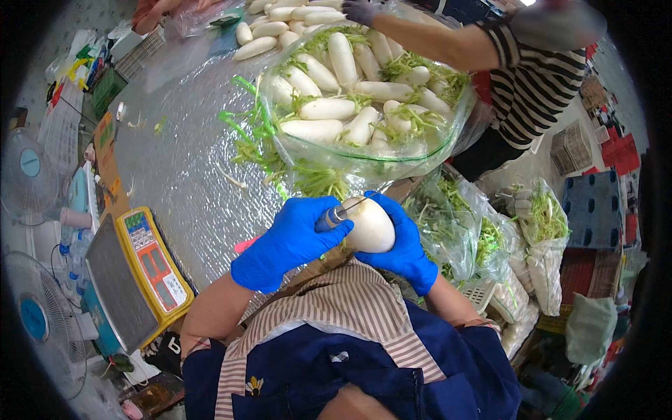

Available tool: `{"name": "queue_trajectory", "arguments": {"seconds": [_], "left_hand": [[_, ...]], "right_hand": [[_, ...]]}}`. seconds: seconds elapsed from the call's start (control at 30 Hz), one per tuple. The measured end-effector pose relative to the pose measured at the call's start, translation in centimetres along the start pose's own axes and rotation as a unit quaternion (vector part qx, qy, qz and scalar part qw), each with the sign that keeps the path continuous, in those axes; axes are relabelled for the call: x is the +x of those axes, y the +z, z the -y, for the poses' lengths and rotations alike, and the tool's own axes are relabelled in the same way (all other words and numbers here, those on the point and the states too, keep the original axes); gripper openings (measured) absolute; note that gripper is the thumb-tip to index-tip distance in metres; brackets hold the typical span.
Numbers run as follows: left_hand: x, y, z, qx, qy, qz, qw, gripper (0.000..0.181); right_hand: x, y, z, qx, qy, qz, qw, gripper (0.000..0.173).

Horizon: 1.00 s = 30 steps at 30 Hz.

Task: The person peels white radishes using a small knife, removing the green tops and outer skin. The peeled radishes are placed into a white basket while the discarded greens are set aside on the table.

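Both of my hands wear blue gloves and are close together in front of my apron. My left hand [294,236] is wrapped around the handle of a knife [336,215], whose thin blade crosses the top end of a white radish [374,231]. That radish is cupped from the right by my right hand [407,244], its rounded end towards me. Just beyond, a large clear plastic bag [367,163] stands full of white radishes [328,109] with trimmed green stalks. Cut radish greens [323,181] lie against the bag's near side.
A co-worker's gloved hand [359,11] reaches over the bag. Foil-like sheeting [184,142] covers the table, with more radishes [257,47] at the back. A yellow-framed digital scale [157,262] stands left. Bags of greens [446,226] and bagged radishes [543,273] are at right.
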<state>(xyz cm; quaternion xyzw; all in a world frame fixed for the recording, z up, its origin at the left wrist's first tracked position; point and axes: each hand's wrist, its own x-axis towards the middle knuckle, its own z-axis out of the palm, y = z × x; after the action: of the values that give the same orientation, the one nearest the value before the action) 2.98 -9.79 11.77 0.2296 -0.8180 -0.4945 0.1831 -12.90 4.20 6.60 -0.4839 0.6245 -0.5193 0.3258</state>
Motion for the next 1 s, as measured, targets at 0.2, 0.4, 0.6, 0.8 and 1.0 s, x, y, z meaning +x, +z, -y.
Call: {"name": "queue_trajectory", "arguments": {"seconds": [0.2, 0.4, 0.6, 0.8, 1.0], "left_hand": [[1.7, -1.6, -0.2, -0.281, -0.122, -0.167, 0.937, 0.006], [1.2, 0.1, -1.4, -0.305, -0.019, -0.085, 0.948, 0.009], [3.1, 0.6, 0.3, -0.247, -0.073, -0.147, 0.955, 0.015], [1.4, 1.0, 2.0, -0.307, -0.126, -0.091, 0.939, 0.018], [0.8, 1.2, 2.0, -0.344, -0.144, -0.016, 0.928, 0.026]], "right_hand": [[0.2, -0.8, 0.8, 0.176, 0.088, 0.067, 0.978, 0.093], [1.0, -1.3, 0.7, 0.289, 0.143, 0.087, 0.943, 0.097], [1.7, -1.5, 0.5, 0.498, 0.197, 0.139, 0.833, 0.093], [3.3, -2.8, 0.8, 0.759, 0.109, 0.154, 0.623, 0.097], [4.3, -3.4, 1.1, 0.713, 0.119, 0.066, 0.688, 0.088]]}}
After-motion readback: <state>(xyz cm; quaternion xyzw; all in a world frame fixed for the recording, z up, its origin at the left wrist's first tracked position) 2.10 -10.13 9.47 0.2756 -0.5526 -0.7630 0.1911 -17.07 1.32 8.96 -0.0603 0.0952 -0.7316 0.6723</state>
